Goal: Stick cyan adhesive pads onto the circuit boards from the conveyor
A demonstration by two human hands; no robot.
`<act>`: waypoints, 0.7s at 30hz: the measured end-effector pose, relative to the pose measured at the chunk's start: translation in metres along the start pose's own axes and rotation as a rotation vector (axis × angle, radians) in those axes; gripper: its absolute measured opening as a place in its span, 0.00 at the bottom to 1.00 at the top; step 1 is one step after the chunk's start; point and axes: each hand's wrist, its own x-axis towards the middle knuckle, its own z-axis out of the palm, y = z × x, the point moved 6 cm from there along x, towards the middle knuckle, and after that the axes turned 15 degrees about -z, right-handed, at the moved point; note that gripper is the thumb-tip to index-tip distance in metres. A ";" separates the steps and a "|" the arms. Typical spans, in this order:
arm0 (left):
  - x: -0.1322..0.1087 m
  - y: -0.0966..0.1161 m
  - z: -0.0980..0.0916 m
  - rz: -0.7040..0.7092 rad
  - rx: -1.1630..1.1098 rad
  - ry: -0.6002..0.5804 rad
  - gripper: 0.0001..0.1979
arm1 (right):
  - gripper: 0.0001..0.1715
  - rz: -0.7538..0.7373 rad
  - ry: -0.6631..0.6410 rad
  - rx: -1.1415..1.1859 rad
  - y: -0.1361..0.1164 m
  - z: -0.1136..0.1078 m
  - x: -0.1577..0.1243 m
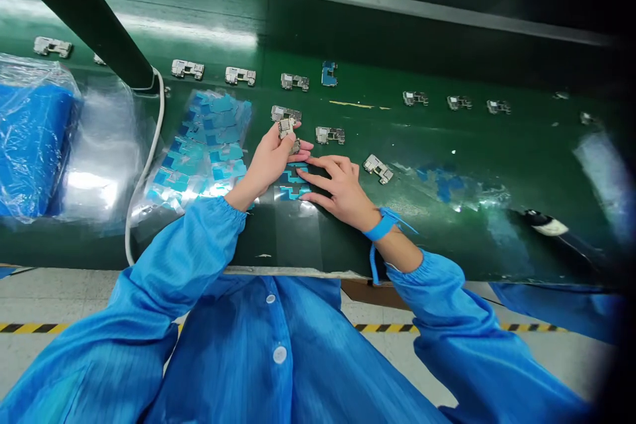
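Observation:
My left hand (272, 158) is closed on a small circuit board (287, 127), held by its edge between thumb and fingers above the bench. Spread fingers of my right hand (342, 189) rest on blue adhesive film pieces (293, 192) on a clear backing sheet (298, 232). Whether a fingertip has lifted any film is too small to tell. Right behind my left hand lies another circuit board (285, 112), with one more board (330, 135) to its right. A tilted board (377, 169) lies right of my right hand.
Several boards, including one (240, 75), form a row along the green bench (348, 245); a blue-faced board (328, 73) lies behind. Left are sheets of blue film (209, 139), a white cable (154, 146), a dark post (84, 13) and a plastic-wrapped blue stack (34, 146).

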 end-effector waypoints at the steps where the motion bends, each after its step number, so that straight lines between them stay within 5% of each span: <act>1: 0.000 0.000 0.000 0.000 0.008 -0.007 0.11 | 0.26 -0.003 0.030 0.001 0.001 0.001 0.002; 8: 0.002 -0.001 0.002 0.005 0.052 -0.040 0.08 | 0.15 -0.082 0.109 -0.038 0.001 -0.017 0.014; 14: 0.006 -0.002 0.002 0.022 0.065 -0.065 0.07 | 0.15 -0.256 0.265 0.073 -0.033 -0.065 0.005; 18: 0.003 0.002 0.001 0.031 0.072 -0.056 0.08 | 0.13 -0.011 0.598 0.383 -0.018 -0.086 0.009; 21: -0.008 0.009 0.006 0.101 -0.007 -0.089 0.11 | 0.08 0.255 0.772 0.628 0.009 -0.069 0.018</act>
